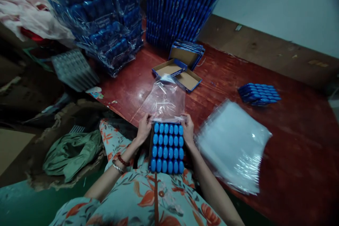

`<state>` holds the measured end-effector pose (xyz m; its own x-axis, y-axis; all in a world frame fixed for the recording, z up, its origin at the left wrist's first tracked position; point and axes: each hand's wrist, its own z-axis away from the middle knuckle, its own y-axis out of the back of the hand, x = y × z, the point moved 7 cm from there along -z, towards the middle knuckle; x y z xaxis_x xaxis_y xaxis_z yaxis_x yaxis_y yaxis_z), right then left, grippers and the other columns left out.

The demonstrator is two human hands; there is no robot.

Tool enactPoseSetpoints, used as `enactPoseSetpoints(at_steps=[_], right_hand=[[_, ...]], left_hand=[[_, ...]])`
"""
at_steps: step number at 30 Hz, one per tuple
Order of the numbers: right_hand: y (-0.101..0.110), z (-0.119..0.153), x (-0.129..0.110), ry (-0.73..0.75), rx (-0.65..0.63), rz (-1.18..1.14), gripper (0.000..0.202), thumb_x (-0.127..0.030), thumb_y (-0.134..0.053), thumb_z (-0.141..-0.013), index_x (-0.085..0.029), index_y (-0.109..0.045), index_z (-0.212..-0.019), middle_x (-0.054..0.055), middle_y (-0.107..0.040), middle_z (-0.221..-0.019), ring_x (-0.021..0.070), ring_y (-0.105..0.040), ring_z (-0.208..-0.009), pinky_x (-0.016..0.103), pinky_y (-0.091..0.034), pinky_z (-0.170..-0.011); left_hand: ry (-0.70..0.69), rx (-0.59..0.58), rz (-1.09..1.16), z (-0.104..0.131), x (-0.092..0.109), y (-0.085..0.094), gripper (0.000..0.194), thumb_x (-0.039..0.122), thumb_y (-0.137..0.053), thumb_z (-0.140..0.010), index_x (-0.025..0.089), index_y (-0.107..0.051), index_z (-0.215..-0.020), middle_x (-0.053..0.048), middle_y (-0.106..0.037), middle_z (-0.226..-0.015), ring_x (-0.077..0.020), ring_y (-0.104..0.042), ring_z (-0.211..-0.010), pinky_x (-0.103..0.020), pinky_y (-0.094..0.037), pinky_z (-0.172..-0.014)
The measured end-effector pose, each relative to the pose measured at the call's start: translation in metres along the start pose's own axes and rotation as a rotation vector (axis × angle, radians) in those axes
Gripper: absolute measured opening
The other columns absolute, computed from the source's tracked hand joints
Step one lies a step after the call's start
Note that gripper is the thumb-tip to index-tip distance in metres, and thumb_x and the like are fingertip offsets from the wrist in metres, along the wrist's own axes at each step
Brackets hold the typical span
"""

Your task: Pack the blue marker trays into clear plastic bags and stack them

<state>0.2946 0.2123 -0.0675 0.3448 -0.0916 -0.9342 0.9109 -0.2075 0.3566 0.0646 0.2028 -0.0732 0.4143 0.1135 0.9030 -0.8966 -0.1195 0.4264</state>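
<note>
A tray of blue oval pieces in several rows rests against my body at the table's near edge. Beyond its far side lies a clear plastic bag, its mouth meeting the tray's far edge. My left hand pinches the left corner of the bag's mouth beside the tray. On the opposite corner, my right hand has its fingers closed on the same bag. Whether the tray's far edge is inside the mouth, I cannot tell.
Right of me lies a stack of clear bags, with a small pile of blue pieces beyond. Shallow open boxes sit ahead, before tall blue box stacks. Wrapped blue packs stand left. A green cloth fills a carton below.
</note>
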Motion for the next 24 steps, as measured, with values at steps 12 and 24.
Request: enactPoseSetpoints(at_steps=[12,24], right_hand=[[-0.002,0.014,0.027,-0.187,-0.101,-0.049,0.026,-0.042,-0.052,-0.073,-0.022,-0.052,-0.088,-0.002,-0.063,-0.065,0.0166,-0.056,-0.056,0.028,-0.044,-0.054],[0.039,0.025,-0.032,0.123,-0.062,0.567,0.047,-0.042,-0.047,-0.085,-0.017,-0.050,-0.124,0.011,-0.061,-0.099,0.0237,-0.060,-0.084,0.037,-0.048,-0.073]], left_hand=[[0.050,-0.054,0.015,0.000,-0.005,-0.005,0.006,0.018,-0.047,-0.074,0.018,-0.049,-0.069,0.003,-0.054,-0.061,-0.0131,-0.054,-0.060,-0.022,-0.041,-0.057],[-0.266,0.038,-0.202,0.005,0.026,0.010,0.020,0.025,-0.051,-0.086,0.015,-0.058,-0.102,-0.008,-0.060,-0.093,-0.0194,-0.056,-0.085,-0.031,-0.047,-0.077]])
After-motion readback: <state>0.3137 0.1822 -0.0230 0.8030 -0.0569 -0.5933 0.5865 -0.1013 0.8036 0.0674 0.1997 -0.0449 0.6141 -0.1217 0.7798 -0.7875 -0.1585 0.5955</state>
